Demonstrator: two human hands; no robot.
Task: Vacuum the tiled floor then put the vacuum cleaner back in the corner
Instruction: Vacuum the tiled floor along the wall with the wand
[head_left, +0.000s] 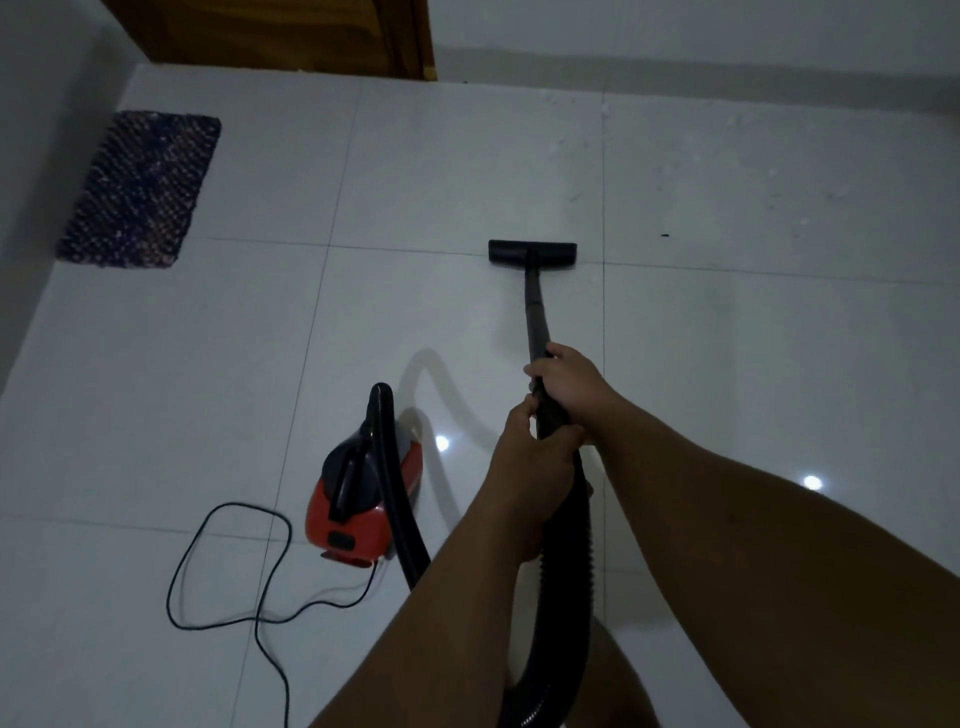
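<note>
A small red and black vacuum cleaner (353, 493) sits on the white tiled floor (753, 364), left of my arms. Its black ribbed hose (397, 499) loops from the body's front down past my forearms and up to the black wand (535, 306). The flat black floor head (532, 251) rests on a tile joint ahead of me. My right hand (563, 379) grips the wand high up, and my left hand (524, 462) grips it just below, where the hose joins. Pale crumbs and a dark speck (664, 235) lie on the tiles at the far right.
A dark woven mat (143, 189) lies by the left wall. A wooden door (291, 31) stands at the far wall. The black power cord (228, 566) curls in a loop on the floor left of the vacuum body and runs toward the bottom edge.
</note>
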